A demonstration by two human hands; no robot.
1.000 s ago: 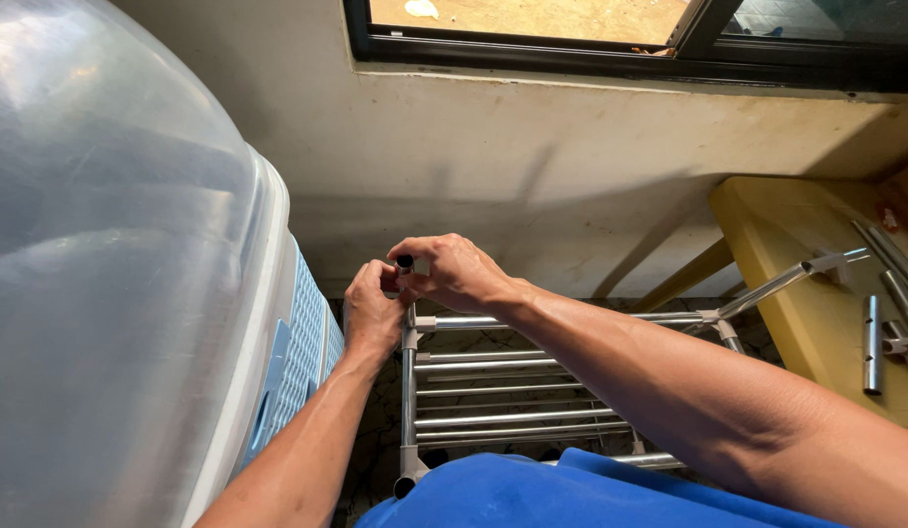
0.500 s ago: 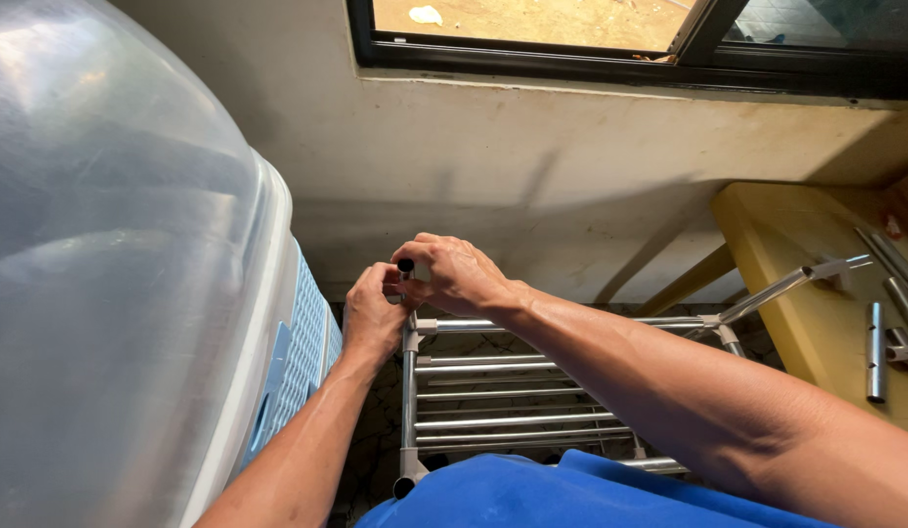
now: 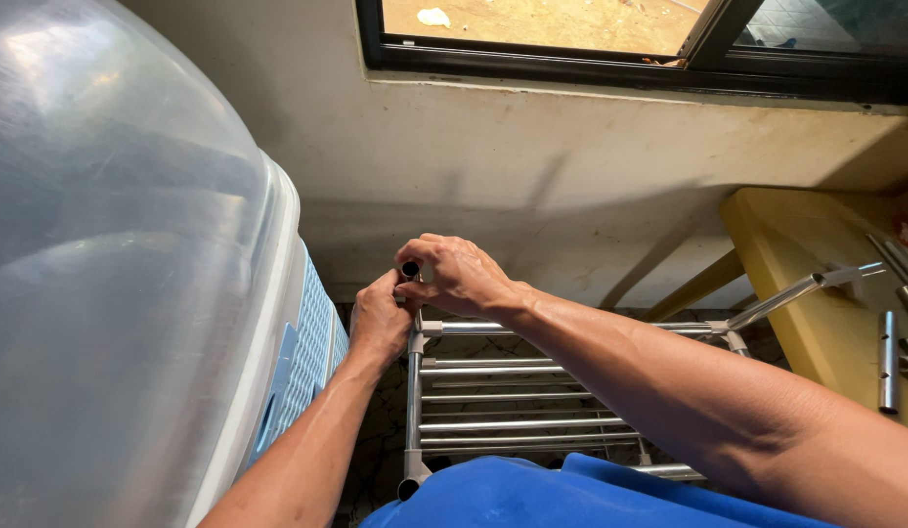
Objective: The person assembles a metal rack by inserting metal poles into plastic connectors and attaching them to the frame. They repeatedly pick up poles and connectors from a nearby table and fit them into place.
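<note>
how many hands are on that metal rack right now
2. The left hand grips the rack's far-left corner from the left side; the right hand closes over the short upright tube at that same corner. No other hands show.

Plastic bin crowds left; open above rack.

The left hand and right hand cover the near-left corner joint of the silver metal tube rack; only the short upright tube's dark open end shows. A blue cloth hides the rack's near edge.
</note>
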